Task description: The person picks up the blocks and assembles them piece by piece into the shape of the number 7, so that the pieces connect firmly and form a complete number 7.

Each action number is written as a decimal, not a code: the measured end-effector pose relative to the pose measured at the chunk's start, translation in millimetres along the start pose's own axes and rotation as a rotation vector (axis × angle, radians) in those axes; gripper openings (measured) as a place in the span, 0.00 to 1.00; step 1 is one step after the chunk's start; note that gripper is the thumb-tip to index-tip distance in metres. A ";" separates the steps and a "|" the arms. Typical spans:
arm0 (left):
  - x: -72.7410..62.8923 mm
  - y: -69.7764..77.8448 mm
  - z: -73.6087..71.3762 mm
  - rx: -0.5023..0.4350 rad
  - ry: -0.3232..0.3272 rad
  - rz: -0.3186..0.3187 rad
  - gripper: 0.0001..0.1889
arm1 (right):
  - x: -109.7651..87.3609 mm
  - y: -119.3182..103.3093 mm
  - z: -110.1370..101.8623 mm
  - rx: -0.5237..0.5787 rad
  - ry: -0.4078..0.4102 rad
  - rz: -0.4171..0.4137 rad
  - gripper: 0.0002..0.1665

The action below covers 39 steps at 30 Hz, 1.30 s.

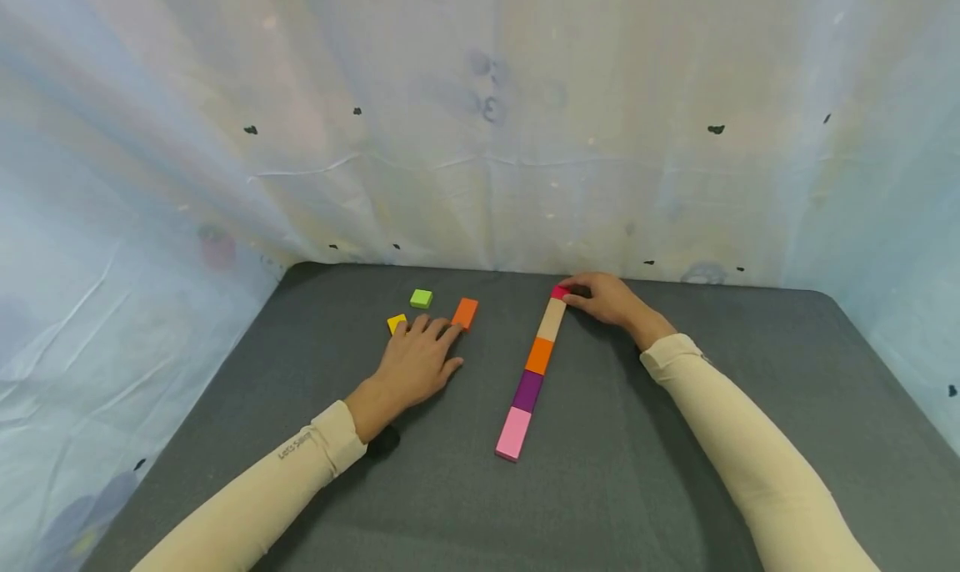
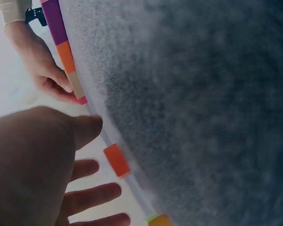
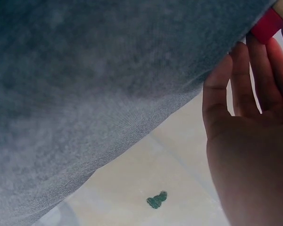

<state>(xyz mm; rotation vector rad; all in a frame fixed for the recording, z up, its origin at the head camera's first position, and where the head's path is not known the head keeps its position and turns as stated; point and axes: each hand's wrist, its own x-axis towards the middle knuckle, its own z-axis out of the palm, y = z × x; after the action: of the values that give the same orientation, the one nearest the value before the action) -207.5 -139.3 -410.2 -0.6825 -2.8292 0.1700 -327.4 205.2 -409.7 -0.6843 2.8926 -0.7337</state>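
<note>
A straight row of blocks runs away from me: pink, purple, orange, beige and a small red block at the far end. My right hand pinches the red block, its fingers curled at the block's far side and its thumb beside the beige one. Left of the row, my left hand is spread palm down, fingers extended. Its fingertips are right by a loose orange-red block and a yellow block, which they partly cover. A green block lies just beyond them.
Dark grey cloth covers the table. A pale patterned curtain hangs close behind the table's far edge and along its sides.
</note>
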 end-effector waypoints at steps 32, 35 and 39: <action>54.6 -20.7 15.5 -0.198 -0.114 -0.060 0.36 | -0.5 -6.6 -1.3 0.020 0.001 0.013 0.25; 56.5 -20.1 16.3 -0.203 -0.097 -0.041 0.31 | -0.5 -5.2 -0.1 0.019 0.003 0.015 0.25; 57.1 -23.0 17.4 -0.238 -0.090 -0.028 0.28 | 0.7 -2.7 3.4 0.014 0.004 0.011 0.25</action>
<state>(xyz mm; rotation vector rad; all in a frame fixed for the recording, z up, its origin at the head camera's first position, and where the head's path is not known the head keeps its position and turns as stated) -271.2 -134.4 -412.4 -0.6984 -2.9737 -0.1476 -326.4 201.3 -411.4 -0.6663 2.8895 -0.7538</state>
